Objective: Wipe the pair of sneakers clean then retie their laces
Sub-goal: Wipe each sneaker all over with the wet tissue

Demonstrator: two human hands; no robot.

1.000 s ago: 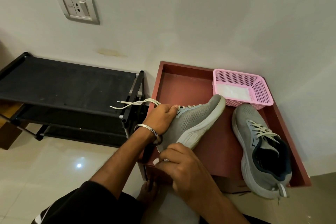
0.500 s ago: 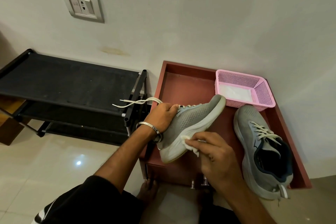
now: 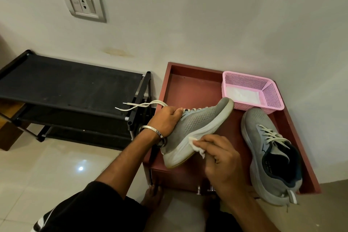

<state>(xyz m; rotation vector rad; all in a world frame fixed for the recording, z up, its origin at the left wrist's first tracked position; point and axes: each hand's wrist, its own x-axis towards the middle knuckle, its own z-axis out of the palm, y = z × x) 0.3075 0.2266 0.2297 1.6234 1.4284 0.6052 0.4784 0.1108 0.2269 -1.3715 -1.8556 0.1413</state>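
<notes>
My left hand [image 3: 167, 120] grips a grey sneaker [image 3: 199, 128] at its collar and holds it tilted on its side over the red tray [image 3: 190, 88], toe pointing toward the pink basket. Its untied cream laces [image 3: 139, 105] trail off to the left. My right hand [image 3: 220, 156] pinches a white wipe [image 3: 197, 146] against the pale midsole of that sneaker. The second grey sneaker [image 3: 271, 154] lies flat on the right side of the tray, laces threaded, heel hanging past the front edge.
A pink mesh basket [image 3: 271, 96] with a white cloth inside sits at the tray's back right corner. A black shoe rack [image 3: 71, 90] stands to the left against the wall. A wall socket [image 3: 83, 4] is above it. Glossy tiled floor lies below.
My right hand rose from below the sneaker's heel to its midsole, bringing the white wipe into sight, then slid it along the sole. My left hand kept its hold.
</notes>
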